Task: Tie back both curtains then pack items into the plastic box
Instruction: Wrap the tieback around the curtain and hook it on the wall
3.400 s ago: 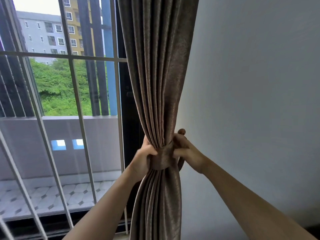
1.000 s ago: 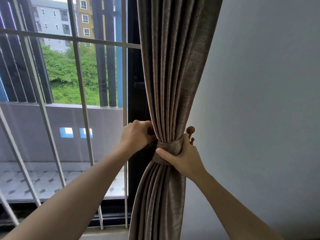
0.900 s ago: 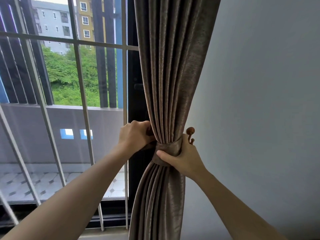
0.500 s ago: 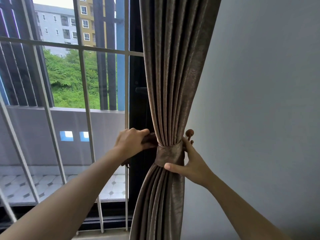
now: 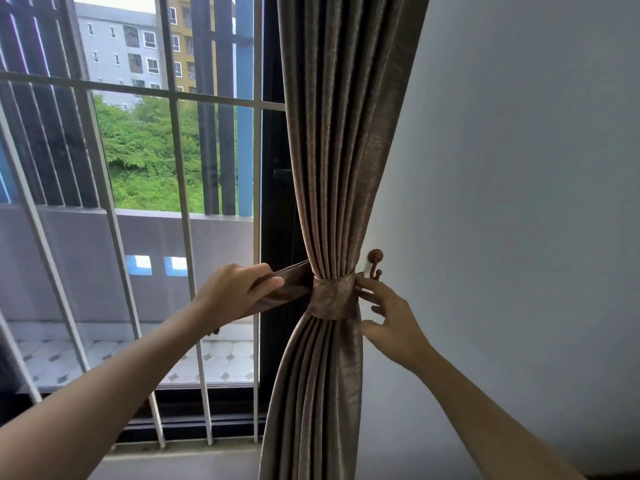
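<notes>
A brown pleated curtain hangs between the window and the wall, gathered at its waist by a matching fabric tieback band. My left hand grips the loose end of the band, which stretches out leftward from the curtain. My right hand is to the right of the band with fingers spread, its fingertips touching the band's right edge just below a brown wall hook. The plastic box is out of sight.
A white metal window grille fills the left half, with a dark door frame right behind the curtain. A plain pale wall takes up the right half. A strip of floor shows at the bottom.
My right hand has let go of the band and opened, drawing back slightly right. My left hand has pulled the band's loose end out to the left. The hook is now uncovered.
</notes>
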